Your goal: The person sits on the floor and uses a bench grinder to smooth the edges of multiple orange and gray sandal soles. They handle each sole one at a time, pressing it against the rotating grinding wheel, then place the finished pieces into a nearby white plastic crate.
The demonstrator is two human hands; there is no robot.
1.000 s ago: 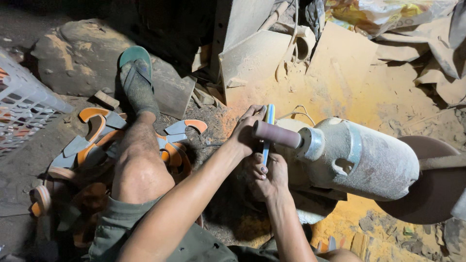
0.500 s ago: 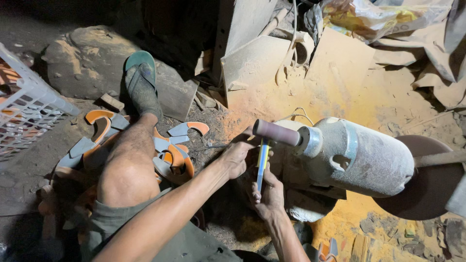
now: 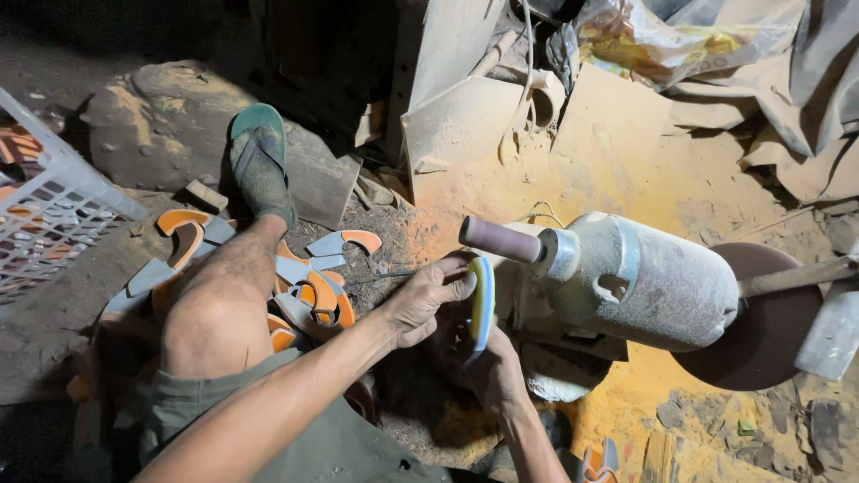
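Standing on edge just below the sanding drum, a thin curved piece with yellow face and blue rim is pinched between 2 hands; the left hand presses fingers and thumb against its upper side, the right hand grips it from beneath, likely to steady its edge toward the drum; the drum juts from a dusty grey motor; orange and grey offcuts lie beside the bare knee; a white basket sits far left.

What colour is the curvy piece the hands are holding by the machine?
The curved piece has a yellow face with a blue edge, seen in the head view, held by both hands.
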